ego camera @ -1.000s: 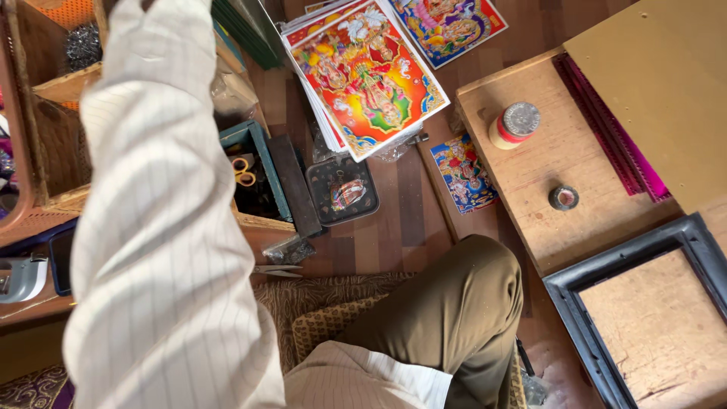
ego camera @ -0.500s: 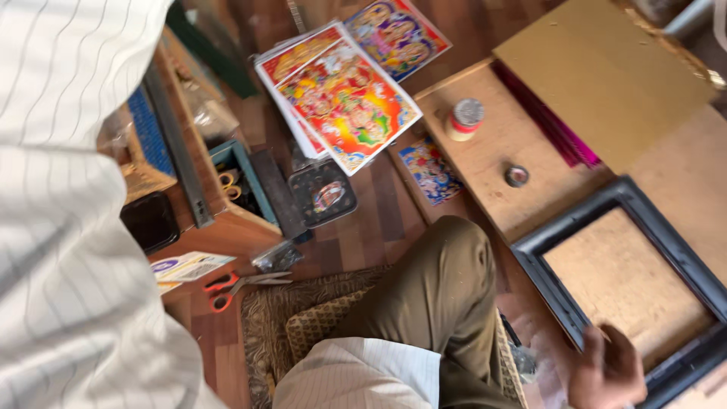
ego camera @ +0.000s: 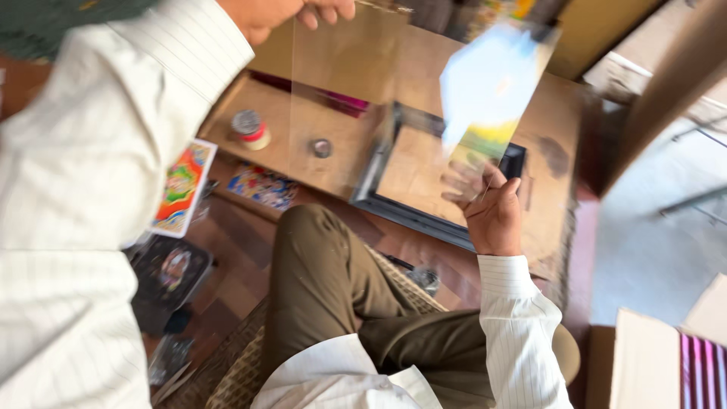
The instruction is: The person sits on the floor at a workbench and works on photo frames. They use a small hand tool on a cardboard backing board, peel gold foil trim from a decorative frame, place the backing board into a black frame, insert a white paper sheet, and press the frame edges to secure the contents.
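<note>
Glass sheet (ego camera: 379, 98) and raised knee (ego camera: 318, 257) before the frame (ego camera: 409, 212); seemingly open floor (ego camera: 651, 242) rightward.

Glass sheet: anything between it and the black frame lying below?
Nothing visible. The glass sheet hangs between the left hand at its top edge and the right hand at its lower edge, above the black frame; the frame's inside looks bare.

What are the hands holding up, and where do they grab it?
A clear glass sheet: the left hand grips its top edge, the right hand its lower right edge.
</note>
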